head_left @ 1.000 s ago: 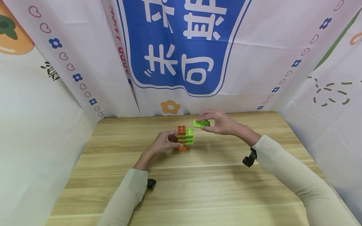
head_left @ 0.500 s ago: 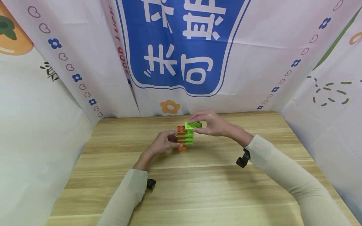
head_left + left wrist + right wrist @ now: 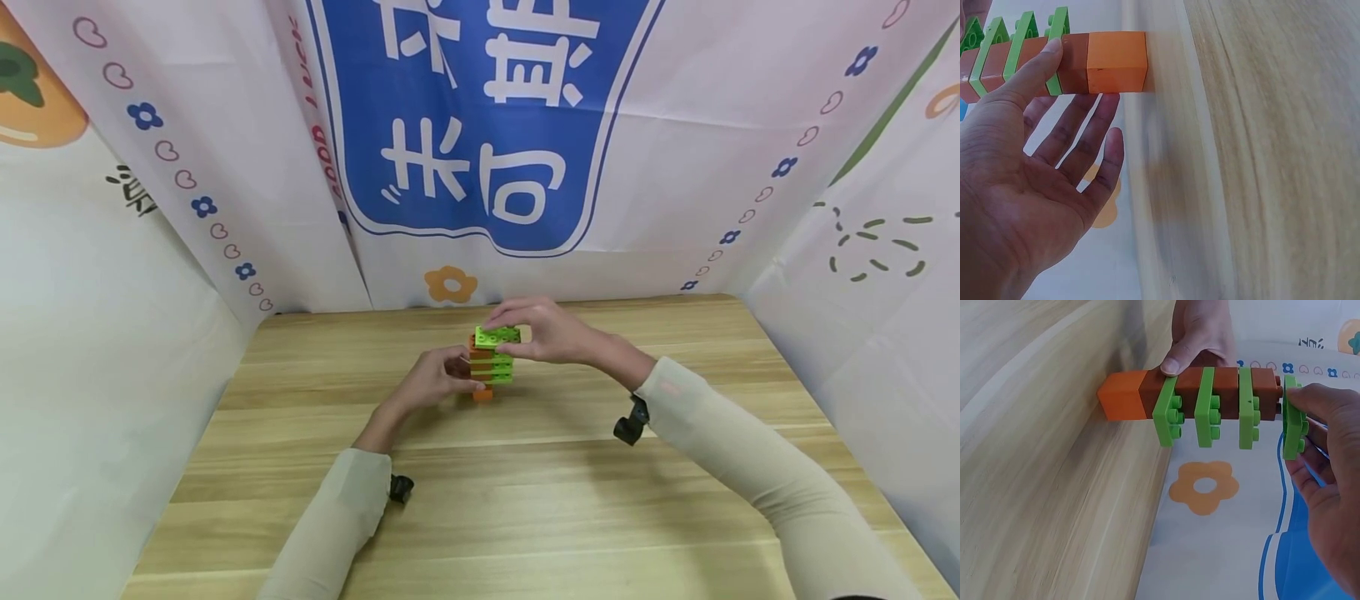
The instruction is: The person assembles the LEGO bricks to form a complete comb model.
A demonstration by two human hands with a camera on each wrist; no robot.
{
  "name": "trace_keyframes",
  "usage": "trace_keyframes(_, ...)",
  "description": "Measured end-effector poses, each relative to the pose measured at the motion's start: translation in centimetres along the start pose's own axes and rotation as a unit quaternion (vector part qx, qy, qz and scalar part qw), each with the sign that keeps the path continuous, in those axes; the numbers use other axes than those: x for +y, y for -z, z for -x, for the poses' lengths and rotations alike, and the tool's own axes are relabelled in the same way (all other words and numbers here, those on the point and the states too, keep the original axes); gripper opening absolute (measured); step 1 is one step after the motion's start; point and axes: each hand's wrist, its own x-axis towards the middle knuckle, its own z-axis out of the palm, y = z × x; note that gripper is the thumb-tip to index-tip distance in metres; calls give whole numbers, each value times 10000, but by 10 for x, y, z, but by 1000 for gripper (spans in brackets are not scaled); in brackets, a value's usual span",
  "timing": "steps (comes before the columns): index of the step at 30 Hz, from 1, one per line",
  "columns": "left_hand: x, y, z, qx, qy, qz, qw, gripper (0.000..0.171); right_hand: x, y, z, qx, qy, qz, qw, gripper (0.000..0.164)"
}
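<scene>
A tower of toy building bricks (image 3: 1226,394) stands upright on the table, with an orange brick (image 3: 1116,61) at its base. Above that, brown bricks alternate with thin green plates (image 3: 1207,406) that stick out to the right. My left hand (image 3: 431,379) grips the tower low down, thumb on the near side and fingertips behind. Between thumb and fingers, my right hand (image 3: 555,332) pinches another green plate (image 3: 1292,431) over the top brown brick. Studs of that brick show just under the plate in the right wrist view.
The wooden table (image 3: 480,500) reaches to a white printed cloth (image 3: 652,192) hung behind the tower. More cloth hangs at the left and right sides. A small black camera (image 3: 630,425) hangs at the right wrist, another (image 3: 401,489) at the left.
My right hand has moved left with the green plate, from beside the tower to over its top. My left hand has stayed in place on the tower.
</scene>
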Motion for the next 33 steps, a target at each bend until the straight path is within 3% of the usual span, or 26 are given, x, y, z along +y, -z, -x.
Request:
trace_keyframes(15,0,0,0,-28,-91,20,10000,26,0,-5,-9,-164,83,119,9998,28)
trace_keyframes(33,-3,1,-1,-100,-114,77,9999,32,-8,-5,-14,-225,-284,33,9993,21)
